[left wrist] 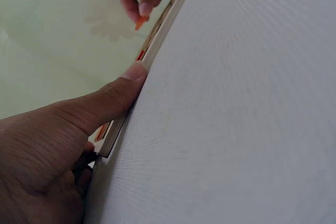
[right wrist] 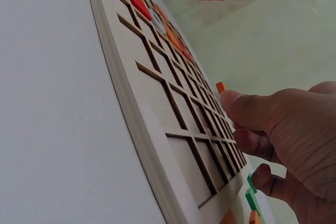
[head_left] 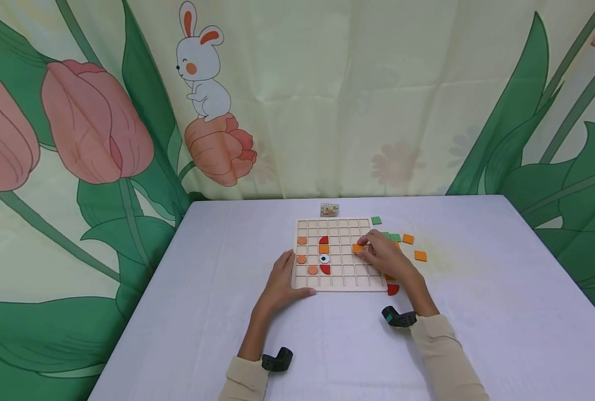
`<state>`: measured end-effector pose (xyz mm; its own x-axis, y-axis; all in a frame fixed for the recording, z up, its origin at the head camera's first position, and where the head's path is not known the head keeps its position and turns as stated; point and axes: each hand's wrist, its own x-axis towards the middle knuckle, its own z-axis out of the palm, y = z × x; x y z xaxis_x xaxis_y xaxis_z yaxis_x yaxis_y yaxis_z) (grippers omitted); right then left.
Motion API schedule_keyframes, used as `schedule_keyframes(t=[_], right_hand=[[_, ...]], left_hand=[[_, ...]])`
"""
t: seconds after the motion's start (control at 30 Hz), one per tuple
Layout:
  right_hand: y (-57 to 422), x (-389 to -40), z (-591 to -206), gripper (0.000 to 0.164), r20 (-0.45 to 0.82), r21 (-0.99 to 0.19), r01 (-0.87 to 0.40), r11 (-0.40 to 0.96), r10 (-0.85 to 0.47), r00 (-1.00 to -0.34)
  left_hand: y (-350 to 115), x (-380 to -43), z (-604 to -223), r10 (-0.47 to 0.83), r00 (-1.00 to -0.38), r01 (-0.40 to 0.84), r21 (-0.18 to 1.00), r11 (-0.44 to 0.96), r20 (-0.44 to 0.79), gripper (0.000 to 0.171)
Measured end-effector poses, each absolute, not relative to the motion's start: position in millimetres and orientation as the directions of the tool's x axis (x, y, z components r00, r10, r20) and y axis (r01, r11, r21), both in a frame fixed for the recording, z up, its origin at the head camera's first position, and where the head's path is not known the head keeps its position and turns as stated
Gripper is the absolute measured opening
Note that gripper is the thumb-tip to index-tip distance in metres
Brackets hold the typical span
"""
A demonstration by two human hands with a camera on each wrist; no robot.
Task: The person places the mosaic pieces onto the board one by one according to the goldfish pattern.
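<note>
A pale wooden grid board lies on the table with orange discs, red quarter-round tiles, an orange square tile and a white eye tile in its cells. My left hand rests against the board's near left corner, thumb along the front edge and fingers along the left side. Over the board's right half, my right hand pinches another orange square tile between thumb and fingertips. In the right wrist view that tile shows just past the thumb tip.
Right of the board lie green tiles, loose orange squares and a red quarter-round piece, some partly behind the right hand. A small clear box-like object stands behind the board. A printed curtain hangs at the table's far edge.
</note>
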<state>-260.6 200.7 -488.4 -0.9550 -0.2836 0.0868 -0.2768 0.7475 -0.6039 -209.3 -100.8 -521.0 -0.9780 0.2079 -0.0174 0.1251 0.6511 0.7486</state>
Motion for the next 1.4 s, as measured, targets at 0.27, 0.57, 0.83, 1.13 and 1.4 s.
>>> schedule_keyframes(t=[0.27, 0.57, 0.83, 1.13, 1.4], right_hand=[[180, -265, -494, 0.025, 0.086, -0.606, -0.311, 0.732, -0.328, -0.941], [159, -271, -499, 0.024, 0.093, -0.559, -0.348, 0.753, -0.361, -0.928], [149, -274, -501, 0.025, 0.104, -0.524, -0.342, 0.78, -0.34, -0.935], [144, -277, -496, 0.024, 0.074, -0.521, -0.319, 0.792, -0.33, -0.941], [145, -277, -495, 0.027, 0.059, -0.53, -0.305, 0.791, -0.325, -0.944]], left_hand=[[-99, -208, -519, 0.202, -0.979, 0.109, 0.756, 0.646, -0.031, 0.118], [-100, -210, -522, 0.206, -0.978, 0.109, 0.739, 0.665, -0.04, 0.118], [-100, -210, -522, 0.209, -0.977, 0.115, 0.742, 0.661, -0.035, 0.119], [-100, -211, -521, 0.207, -0.978, 0.118, 0.731, 0.672, -0.032, 0.119], [-100, -212, -522, 0.211, -0.977, 0.131, 0.734, 0.667, -0.018, 0.119]])
